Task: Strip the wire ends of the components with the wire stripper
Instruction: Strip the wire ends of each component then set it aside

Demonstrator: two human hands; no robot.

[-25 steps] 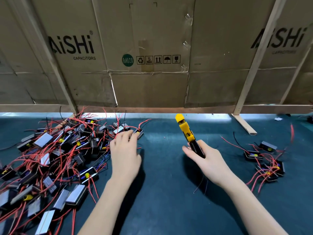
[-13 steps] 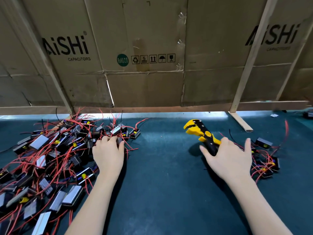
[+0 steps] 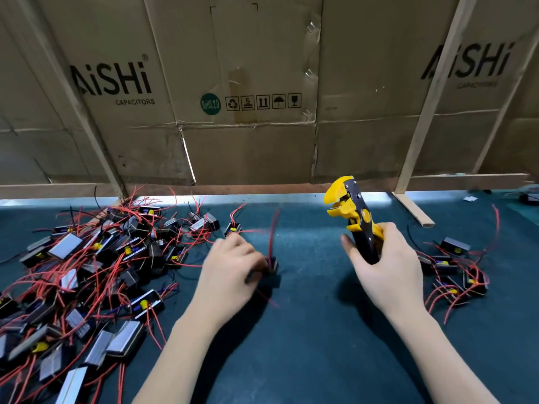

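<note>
Component (image 3: 269,265): small black block with thin red leads, held low over the tabletop (image 3: 306,360) between the two heaps; one lead (image 3: 272,231) standing up from it, blurred. Judged light and rigid in the body, leads soft and springy, insulation likely easy to nick. Best held by the block, lead end left free for the tool.

Left hand (image 3: 230,266): fingers curled round the component, pinching the block; blur hides the exact finger placement.

Wire stripper (image 3: 354,217): yellow and black, upright and apart from the component, jaws at the top standing apart and facing left. Judged stiff, moderately weighty, with sprung handles to be squeezed.

Right hand (image 3: 385,269): wrapped round the lower handles, thumb along the near side.

Step in hand, by judgement: bringing the lead end to the jaws; no wire between them yet.

Left heap (image 3: 87,272): many like components, red leads tangled, probably unstripped. Right cluster (image 3: 455,272): a few components, well apart from the heap, possibly finished; bare ends too small to confirm.

Beyond: cardboard wall (image 3: 262,141) printed "AiSHi CAPACITORS", braced with wooden slats (image 3: 428,112).
</note>
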